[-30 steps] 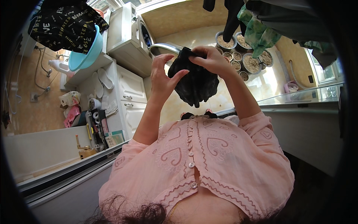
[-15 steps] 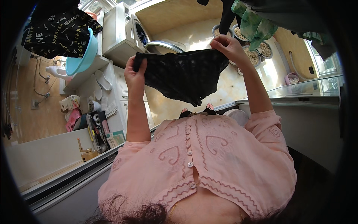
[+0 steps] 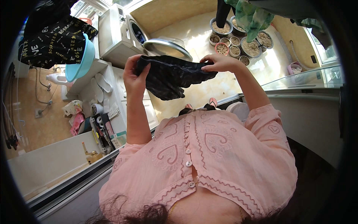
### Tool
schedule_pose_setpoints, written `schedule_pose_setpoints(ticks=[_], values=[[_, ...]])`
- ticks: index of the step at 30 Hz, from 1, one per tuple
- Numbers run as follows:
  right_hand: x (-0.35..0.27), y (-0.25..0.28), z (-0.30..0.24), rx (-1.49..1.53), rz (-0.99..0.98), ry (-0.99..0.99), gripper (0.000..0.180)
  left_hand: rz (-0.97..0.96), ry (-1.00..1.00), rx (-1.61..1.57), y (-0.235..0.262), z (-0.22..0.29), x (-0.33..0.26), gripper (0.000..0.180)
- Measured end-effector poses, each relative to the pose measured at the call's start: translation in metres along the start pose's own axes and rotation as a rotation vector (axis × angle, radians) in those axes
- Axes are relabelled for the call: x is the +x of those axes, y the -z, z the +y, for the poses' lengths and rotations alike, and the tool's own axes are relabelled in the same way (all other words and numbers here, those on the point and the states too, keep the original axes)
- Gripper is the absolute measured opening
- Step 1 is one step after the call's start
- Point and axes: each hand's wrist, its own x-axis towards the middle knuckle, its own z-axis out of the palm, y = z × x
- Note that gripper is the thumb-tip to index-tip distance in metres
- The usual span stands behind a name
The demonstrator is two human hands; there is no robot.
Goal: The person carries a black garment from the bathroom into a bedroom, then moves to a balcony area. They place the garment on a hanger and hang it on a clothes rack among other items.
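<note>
A pair of black underpants (image 3: 167,76) hangs between my two hands in front of my chest. My left hand (image 3: 136,70) is closed round one end of the waistband, thumb on the near side. My right hand (image 3: 220,63) pinches the other end of the waistband between thumb and fingers. The cloth droops in folds toward the left, and its lower edge hangs free above the floor.
A front-loading washing machine (image 3: 121,37) stands ahead on the left, its round door (image 3: 167,47) swung out. A light-blue basin (image 3: 82,61) sits on the left counter. Several bowls of grain-like stuff (image 3: 252,48) stand on the floor; clothes (image 3: 251,18) hang overhead.
My right hand has moved left and a little down, closer to my left hand. The underpants, stretched wide before, now sag and fold between the hands.
</note>
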Motion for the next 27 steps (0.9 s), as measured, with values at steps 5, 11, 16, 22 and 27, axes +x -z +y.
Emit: schedule_pose_setpoints(ticks=[5, 11, 16, 22, 27], values=[[0.014, 0.003, -0.009, 0.39, 0.323, 0.17, 0.033, 0.093, 0.019, -0.011, 0.024, -0.005, -0.001, 0.024], [0.029, 0.017, -0.029, 0.417, 0.569, 0.326, 0.031, 0.202, 0.1, -0.018, 0.052, -0.025, -0.008, 0.028], [-0.004, 0.003, -0.101, -0.079, 0.86, 0.452, 0.029, 0.455, -0.192, 0.208, 0.042, -0.008, -0.006, 0.027], [0.04, 0.008, -0.03, -0.45, 0.837, 0.5, 0.025, 0.273, -0.016, 0.28, 0.029, -0.065, 0.0, 0.025], [0.021, 0.032, -0.05, -0.066, 0.844, 0.392, 0.02, 0.146, 0.049, -0.013, 0.022, -0.086, -0.005, 0.033]])
